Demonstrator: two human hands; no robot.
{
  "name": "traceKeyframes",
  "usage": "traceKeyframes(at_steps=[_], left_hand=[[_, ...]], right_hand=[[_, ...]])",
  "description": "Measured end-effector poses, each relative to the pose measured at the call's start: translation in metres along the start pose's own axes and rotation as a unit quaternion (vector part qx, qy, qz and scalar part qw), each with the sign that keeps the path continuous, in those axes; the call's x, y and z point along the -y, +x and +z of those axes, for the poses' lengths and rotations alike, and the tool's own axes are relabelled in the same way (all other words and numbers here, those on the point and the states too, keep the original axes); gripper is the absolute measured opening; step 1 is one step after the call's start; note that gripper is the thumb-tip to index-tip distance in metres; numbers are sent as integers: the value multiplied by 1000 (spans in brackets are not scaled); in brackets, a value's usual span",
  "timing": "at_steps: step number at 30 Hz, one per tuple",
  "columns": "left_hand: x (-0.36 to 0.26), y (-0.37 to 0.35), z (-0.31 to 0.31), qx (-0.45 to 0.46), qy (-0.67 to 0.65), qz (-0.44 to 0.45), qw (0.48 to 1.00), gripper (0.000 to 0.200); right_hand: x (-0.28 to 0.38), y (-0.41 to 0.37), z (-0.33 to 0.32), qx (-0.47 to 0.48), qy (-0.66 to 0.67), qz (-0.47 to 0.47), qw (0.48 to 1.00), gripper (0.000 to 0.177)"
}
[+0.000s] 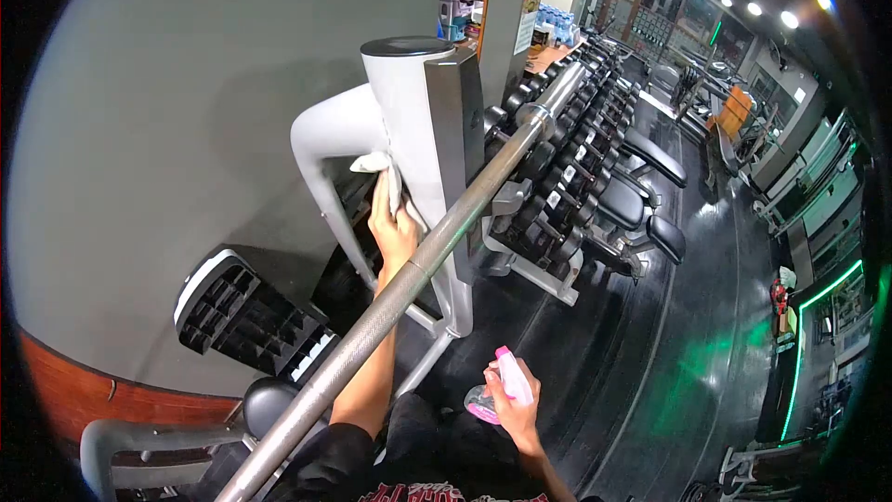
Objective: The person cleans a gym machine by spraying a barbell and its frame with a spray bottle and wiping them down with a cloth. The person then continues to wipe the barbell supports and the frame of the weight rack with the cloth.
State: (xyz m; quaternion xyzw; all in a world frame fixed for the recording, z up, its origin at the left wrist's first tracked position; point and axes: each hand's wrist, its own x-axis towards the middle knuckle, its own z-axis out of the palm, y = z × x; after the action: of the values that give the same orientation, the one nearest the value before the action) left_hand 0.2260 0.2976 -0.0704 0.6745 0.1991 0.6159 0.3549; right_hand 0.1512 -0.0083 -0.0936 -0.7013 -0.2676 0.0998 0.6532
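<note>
A white cloth is pressed by my left hand against the side of a light grey machine upright. My left forearm passes beneath a long metal barbell that crosses the view diagonally. Lower down, near my body, my right hand is wrapped round a spray bottle with a pink nozzle and a clear, pink-edged base. The bottle is held over the dark floor, apart from the machine.
Racks of black dumbbells run back beyond the barbell. Padded benches stand beside them. A black ribbed plastic piece sits at the left by the grey wall. Green-lit mirrors line the right side.
</note>
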Motion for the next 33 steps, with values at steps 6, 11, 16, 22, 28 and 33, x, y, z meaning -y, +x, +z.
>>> traceKeyframes(at_steps=[6,11,16,22,28,33], left_hand=[[63,-80,-22,133,-28,-212,968,39],[54,-50,-21,93,-109,-180,973,31],[-18,26,-18,-2,-163,-213,963,31],[40,-87,-18,123,-5,-34,992,38],[90,-219,-45,352,9,-173,920,40],[78,-161,-29,63,-155,-359,918,44]], right_hand=[[-6,-1,9,15,-1,7,1000,13],[-5,2,15,27,3,1,1000,14],[0,10,19,27,9,15,999,15],[0,19,17,-8,11,13,1000,14],[-13,25,13,-16,-15,10,1000,14],[-8,21,1,-80,18,10,997,15]])
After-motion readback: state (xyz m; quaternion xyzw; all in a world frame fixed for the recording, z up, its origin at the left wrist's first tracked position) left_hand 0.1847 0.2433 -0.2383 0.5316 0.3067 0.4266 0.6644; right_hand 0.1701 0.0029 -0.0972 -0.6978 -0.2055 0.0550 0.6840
